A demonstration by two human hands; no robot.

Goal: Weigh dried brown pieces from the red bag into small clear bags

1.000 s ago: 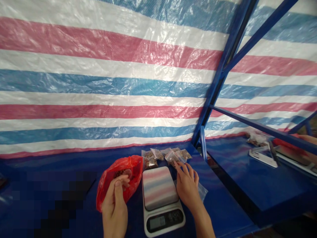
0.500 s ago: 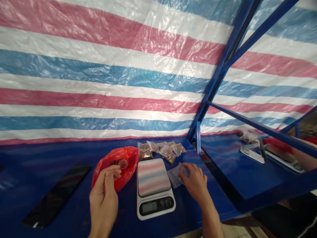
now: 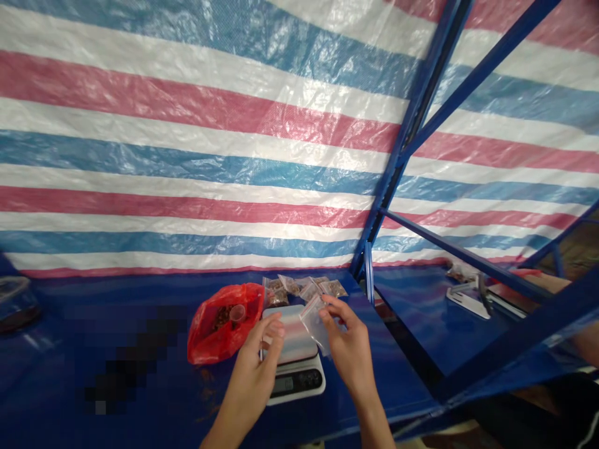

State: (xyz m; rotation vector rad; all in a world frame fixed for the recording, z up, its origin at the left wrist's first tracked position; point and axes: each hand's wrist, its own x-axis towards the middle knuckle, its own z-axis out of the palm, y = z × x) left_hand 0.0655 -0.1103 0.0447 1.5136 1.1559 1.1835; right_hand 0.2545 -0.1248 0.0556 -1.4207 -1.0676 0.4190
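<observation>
My right hand (image 3: 349, 346) pinches a small empty clear zip bag (image 3: 315, 321) and holds it up over the white kitchen scale (image 3: 294, 358). Close to the bag's left edge, my left hand (image 3: 259, 365) hovers above the scale with fingers stretched out and holds nothing. A red plastic bag (image 3: 219, 321) lies left of the scale, open, with brown bits and a small clear cup (image 3: 237, 312) inside. Several small filled zip bags (image 3: 304, 287) lie behind the scale.
All this rests on a blue table (image 3: 140, 324) against a striped red, white and blue tarp. A blue metal frame (image 3: 388, 187) rises to the right. Beyond it stand another white scale (image 3: 465, 299) and another person's arm (image 3: 561, 284). A dark lidded container (image 3: 14, 302) sits far left.
My left hand left the red bag and moved right over the scale. My right hand lifted an empty zip bag off the table and raised it above the scale.
</observation>
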